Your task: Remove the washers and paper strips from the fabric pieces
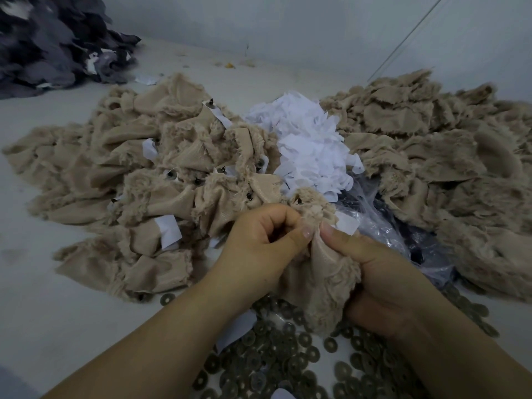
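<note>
Tan fabric piece pinched by both hands — left hand and right hand, fingers curled tight on it — above washers at tabletop's near edge; paper strips heaped beyond.

beige fabric pieces, white paper strips, bronze washers

Left: heap of fabric pieces with paper strips tucked among them; right: second fabric heap. Between the two, behind both hands, a mound of loose paper beside a plastic bag. Nearest, under the forearms, scattered washers on the table; far left, behind everything, another cloth pile.
</note>
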Motion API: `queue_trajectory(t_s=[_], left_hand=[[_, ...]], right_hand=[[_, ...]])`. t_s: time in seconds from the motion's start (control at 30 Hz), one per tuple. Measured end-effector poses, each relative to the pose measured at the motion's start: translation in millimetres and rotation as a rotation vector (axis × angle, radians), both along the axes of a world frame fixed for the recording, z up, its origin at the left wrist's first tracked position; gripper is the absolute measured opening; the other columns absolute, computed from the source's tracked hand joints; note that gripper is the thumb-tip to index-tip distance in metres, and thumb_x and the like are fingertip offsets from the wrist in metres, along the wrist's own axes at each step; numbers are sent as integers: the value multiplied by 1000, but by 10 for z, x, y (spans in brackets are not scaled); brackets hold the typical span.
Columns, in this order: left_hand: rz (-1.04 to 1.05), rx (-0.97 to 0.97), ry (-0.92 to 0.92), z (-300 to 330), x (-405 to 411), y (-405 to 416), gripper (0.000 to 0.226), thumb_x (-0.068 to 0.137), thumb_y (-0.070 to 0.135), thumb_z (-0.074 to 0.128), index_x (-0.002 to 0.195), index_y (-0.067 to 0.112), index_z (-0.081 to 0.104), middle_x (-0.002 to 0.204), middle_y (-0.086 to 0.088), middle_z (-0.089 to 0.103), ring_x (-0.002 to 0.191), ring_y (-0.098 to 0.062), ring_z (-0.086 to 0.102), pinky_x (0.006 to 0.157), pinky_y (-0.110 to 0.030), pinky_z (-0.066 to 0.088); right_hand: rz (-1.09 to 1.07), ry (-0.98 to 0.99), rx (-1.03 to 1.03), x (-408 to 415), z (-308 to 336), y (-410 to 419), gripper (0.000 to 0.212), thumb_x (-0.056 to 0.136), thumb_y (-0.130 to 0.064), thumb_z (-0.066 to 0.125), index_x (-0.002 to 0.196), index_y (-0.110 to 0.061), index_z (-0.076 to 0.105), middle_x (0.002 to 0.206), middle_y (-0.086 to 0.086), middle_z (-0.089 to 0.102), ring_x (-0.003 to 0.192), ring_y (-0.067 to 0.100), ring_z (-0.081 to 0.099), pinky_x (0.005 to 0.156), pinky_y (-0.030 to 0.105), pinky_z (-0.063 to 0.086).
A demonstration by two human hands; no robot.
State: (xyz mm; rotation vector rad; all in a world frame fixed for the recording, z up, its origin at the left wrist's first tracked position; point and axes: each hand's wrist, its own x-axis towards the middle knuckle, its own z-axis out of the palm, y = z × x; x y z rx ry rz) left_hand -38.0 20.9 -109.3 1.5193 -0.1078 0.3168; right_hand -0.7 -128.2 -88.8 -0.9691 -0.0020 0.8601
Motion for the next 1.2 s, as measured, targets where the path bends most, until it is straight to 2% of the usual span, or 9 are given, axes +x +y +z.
queue_trajectory(t_s=[0.13,0.3,0.4,0.57,0.7,0.9,0.97,1.1,1.2], left_hand=[[-5,-46,26,8,4,16,25,92,11,60,68,7,58,55,-1,45,51,-10,38,50,-20,35],[-4,-43,-16,-2,0,6,26,88,20,59,71,0,57,53,4,43,49,-9,34,48,-19,33],[28,24,-35,-12,5,10,26,93,15,60,73,-1,57,53,7,47,48,-6,37,47,-18,35],[121,52,-104,-12,-8,-22,20,90,8,67,72,4,58,57,-3,47,53,-9,42,50,-20,39],[119,116,-221,2,-85,-47,21,85,21,73,71,6,68,59,-10,60,51,-21,51,48,-25,43],[155,59,-44,-7,-63,-71,18,74,22,81,65,9,72,59,-14,65,52,-17,57,51,-26,50],[127,-9,4,-10,-60,-59,23,72,27,79,68,6,72,62,-22,65,54,-25,57,53,-35,50],[103,-48,37,22,-64,-16,27,73,29,76,70,3,71,63,-26,61,54,-22,51,51,-31,45],[87,-43,59,41,-54,5,26,75,26,76,68,2,69,60,-22,59,53,-20,49,50,-27,44]], right_hand=[[10,23,11,-14,14,-6,58,73,-18,74,126,4,64,123,28,66,111,41,68,86,48,60],[54,22,-59,-18,39,-28,62,70,-20,75,127,1,64,125,26,66,116,42,65,98,51,53],[67,33,-76,-22,53,-24,60,70,-20,75,126,2,65,124,26,67,115,40,66,93,47,54],[32,30,-51,-13,24,-15,59,71,-19,76,126,1,65,126,25,66,116,40,65,99,50,52],[10,15,-57,-27,25,1,57,67,-20,80,119,2,69,119,25,69,109,39,68,96,49,53],[-40,19,-86,-15,-14,-2,58,73,-20,75,123,7,64,121,29,67,114,43,65,106,55,46],[-37,34,-86,-2,-9,-1,59,71,-24,74,121,5,66,119,28,68,112,41,67,101,52,50],[56,63,-23,19,29,-56,41,75,-24,75,107,3,75,111,24,72,99,33,73,83,41,61],[98,106,-23,66,-7,-94,38,65,-21,86,96,0,78,84,15,73,80,23,72,81,30,58]])
